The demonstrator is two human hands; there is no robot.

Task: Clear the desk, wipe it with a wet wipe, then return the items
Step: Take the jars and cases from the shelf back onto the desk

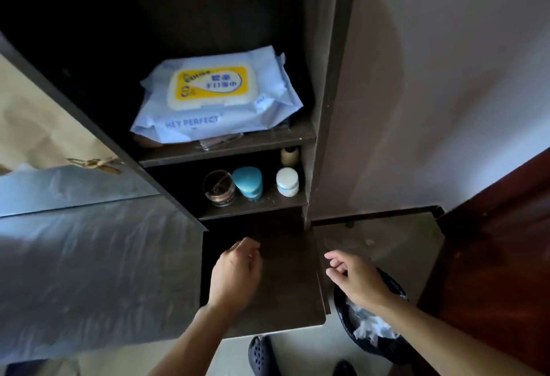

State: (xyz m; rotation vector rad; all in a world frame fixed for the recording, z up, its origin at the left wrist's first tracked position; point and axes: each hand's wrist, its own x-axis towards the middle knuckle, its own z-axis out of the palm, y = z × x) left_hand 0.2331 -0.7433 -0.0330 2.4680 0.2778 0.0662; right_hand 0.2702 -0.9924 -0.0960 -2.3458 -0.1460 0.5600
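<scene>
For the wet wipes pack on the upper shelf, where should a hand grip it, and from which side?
Grip the wet wipes pack by its soft front edge, which overhangs the upper shelf, coming from the open front. It lies flat, lid up, and nothing blocks that edge; both hands look empty.

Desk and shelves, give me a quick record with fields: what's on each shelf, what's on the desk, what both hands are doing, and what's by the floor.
upper shelf: wet wipe pack, lid closed, lying on other flat items
lower shelf: dark round jar, blue container, white jar, small wooden item
desk surface: bare dark top, nothing on it
left hand: over the desk, fingers curled, holding nothing visible
right hand: loosely open, empty, above the bin
floor: black bin holding white crumpled waste
</scene>
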